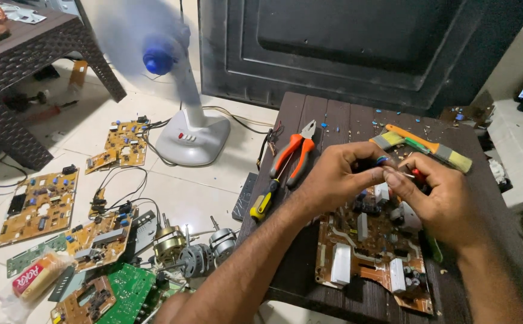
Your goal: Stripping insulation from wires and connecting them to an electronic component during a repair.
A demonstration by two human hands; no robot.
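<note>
My left hand (341, 174) and my right hand (435, 195) meet fingertip to fingertip above a brown circuit board (366, 252) on a dark wooden table (333, 126). Between the fingers is a small component with thin wire leads (386, 169), pinched by both hands. My right hand also seems to hold a red-handled tool (418, 175), mostly hidden by the fingers. The board carries white blocks and dark parts.
Orange-handled pliers (294, 153), a yellow-and-black screwdriver (263, 203) and brushes (423, 144) lie on the table. On the tiled floor at left are several circuit boards (39, 204), small motors (195, 252) and a running standing fan (186, 129). A large dark panel leans behind the table.
</note>
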